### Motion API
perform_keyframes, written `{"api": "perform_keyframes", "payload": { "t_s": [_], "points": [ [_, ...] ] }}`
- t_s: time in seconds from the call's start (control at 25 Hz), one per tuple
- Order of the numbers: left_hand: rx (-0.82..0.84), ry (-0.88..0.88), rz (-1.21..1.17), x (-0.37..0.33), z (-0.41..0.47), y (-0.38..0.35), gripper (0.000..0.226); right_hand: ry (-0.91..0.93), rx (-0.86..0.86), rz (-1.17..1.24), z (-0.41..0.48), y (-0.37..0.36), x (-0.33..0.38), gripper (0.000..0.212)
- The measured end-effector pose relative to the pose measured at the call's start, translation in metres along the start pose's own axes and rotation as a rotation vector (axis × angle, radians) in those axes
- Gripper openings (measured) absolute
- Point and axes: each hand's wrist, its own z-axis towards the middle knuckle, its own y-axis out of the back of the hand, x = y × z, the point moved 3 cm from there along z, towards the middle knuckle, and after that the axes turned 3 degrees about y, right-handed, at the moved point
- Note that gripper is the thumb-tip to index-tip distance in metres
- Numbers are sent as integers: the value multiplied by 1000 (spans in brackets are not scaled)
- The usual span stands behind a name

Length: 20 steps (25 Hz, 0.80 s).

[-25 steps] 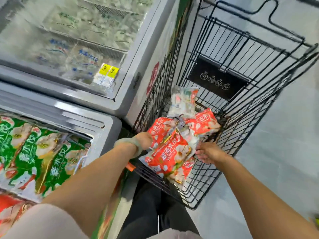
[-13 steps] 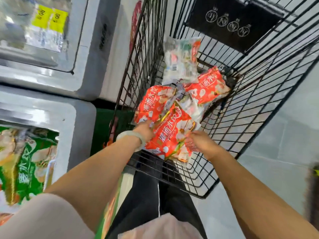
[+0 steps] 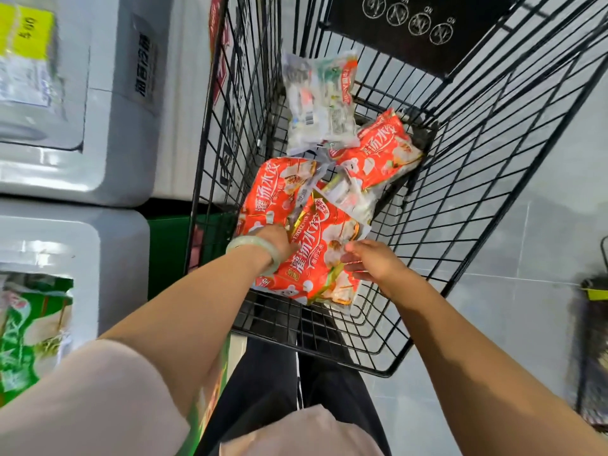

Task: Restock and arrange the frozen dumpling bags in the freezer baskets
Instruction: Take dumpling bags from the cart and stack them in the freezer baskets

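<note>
Several red frozen dumpling bags lie in a black wire shopping cart (image 3: 467, 179). The nearest red bag (image 3: 316, 258) is tilted up over the cart's near wall. My left hand (image 3: 276, 240), with a pale bangle on its wrist, grips the bag's upper left edge, its fingers hidden behind the bag. My right hand (image 3: 371, 264) pinches the bag's right edge. A second red bag (image 3: 273, 189) lies behind my left hand and a third (image 3: 378, 153) sits deeper in the cart. A pale dumpling bag (image 3: 320, 100) leans at the back.
On the left stands a white chest freezer (image 3: 85, 258) holding green dumpling bags (image 3: 29, 324). A second freezer (image 3: 108, 143) with yellow price tags (image 3: 29, 34) is beyond it. Grey tiled floor lies to the right, with a dark object (image 3: 592, 340) at the edge.
My view has dropped closer over the cart. Both hands have closed on the nearest red bag and raised its near end over the cart wall.
</note>
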Motion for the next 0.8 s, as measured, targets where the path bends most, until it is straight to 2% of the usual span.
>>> {"api": "perform_keyframes", "payload": {
  "t_s": [0.12, 0.28, 0.48, 0.6, 0.68, 0.76, 0.8],
  "points": [
    [14, 31, -91, -4, -1, -5, 60, 6, -2, 11, -1, -3, -3, 18],
    [46, 13, -144, -6, -4, 1, 40, 16, 1, -14, 1, -10, -6, 17],
    [101, -95, -340, -7, -37, -1, 42, 89, 7, -89, -12, -15, -2, 20],
    [74, -158, -297, -16, -68, 10, 45, 157, -67, -101, -28, -2, 10, 29],
    [67, -185, -309, -22, -86, 29, 48, 189, -57, -58, -44, 6, 17, 33],
    [64, -185, -405, -24, -102, 51, 48, 207, -76, -67, -57, 12, 23, 40],
    [79, -179, -527, -24, -112, 62, 46, 219, -100, -88, -64, 16, 26, 45]
  ]
}}
